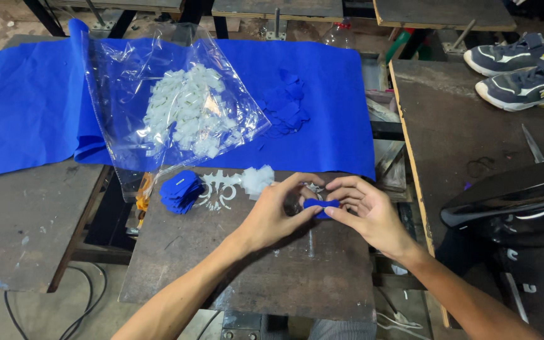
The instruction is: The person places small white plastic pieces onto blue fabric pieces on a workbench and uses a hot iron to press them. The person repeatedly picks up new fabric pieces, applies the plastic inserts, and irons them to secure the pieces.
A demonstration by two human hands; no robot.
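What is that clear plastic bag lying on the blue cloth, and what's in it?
The clear plastic bag is thin, glossy and crinkled, lying flat and slanted on the blue cloth, its lower corner hanging past the cloth's edge. Inside sits a loose heap of small white rectangular pieces, possibly labels. Neither hand touches it.
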